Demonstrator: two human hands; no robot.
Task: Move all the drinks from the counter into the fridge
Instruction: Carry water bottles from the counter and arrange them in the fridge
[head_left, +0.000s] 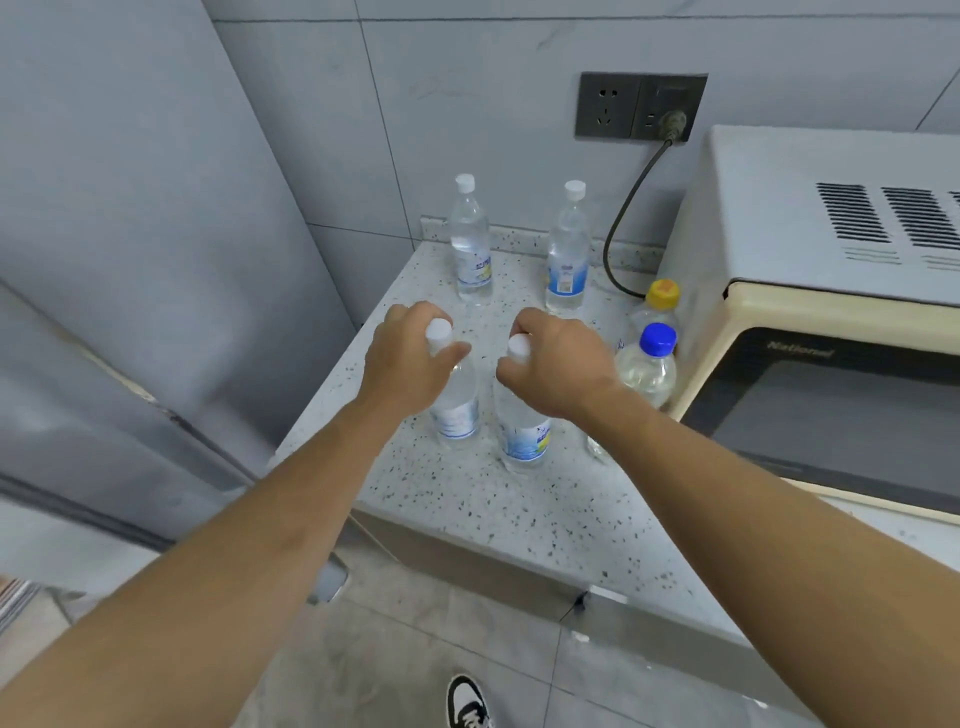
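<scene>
Several clear drink bottles stand on the speckled counter (498, 525). My left hand (405, 358) grips the neck of the near-left white-capped bottle (457, 410). My right hand (556, 364) grips the neck of the near-right white-capped bottle (522, 436). Two more white-capped bottles stand at the back, one on the left (471, 244) and one on the right (567, 254). A blue-capped bottle (649, 369) and a yellow-capped bottle (658, 306) stand beside the microwave. The grey fridge (130, 249) rises at the left with its doors closed.
A cream microwave (810, 291) fills the counter's right side. Its dark cable (623, 218) runs up to a wall socket (641, 106). A narrow gap separates the fridge and the counter's left edge. Tiled floor and my shoe (467, 701) lie below.
</scene>
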